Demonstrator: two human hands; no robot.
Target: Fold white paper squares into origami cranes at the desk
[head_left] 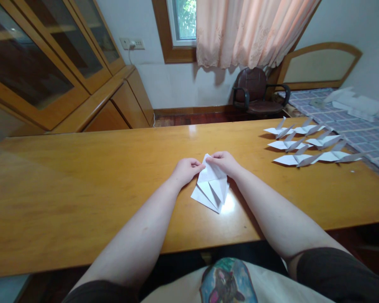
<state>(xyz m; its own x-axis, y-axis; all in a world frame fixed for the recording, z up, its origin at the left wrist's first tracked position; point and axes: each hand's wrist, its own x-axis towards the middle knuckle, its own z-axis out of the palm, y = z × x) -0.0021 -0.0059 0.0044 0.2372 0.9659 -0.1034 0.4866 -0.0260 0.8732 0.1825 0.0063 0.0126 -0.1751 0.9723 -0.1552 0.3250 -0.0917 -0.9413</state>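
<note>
A partly folded white sheet of paper [212,188] lies on the wooden table [82,181] in front of me. My left hand [185,170] pinches the paper's upper left edge with closed fingers. My right hand [225,162] pinches the top corner of the same paper, fingers curled round it. The two hands sit close together at the far end of the fold.
Several finished white paper cranes [303,145] stand in rows at the table's right end. Behind the table are a brown office chair [255,92], a wooden cabinet [50,67] at left, a bed [350,122] at right and a curtained window [240,29].
</note>
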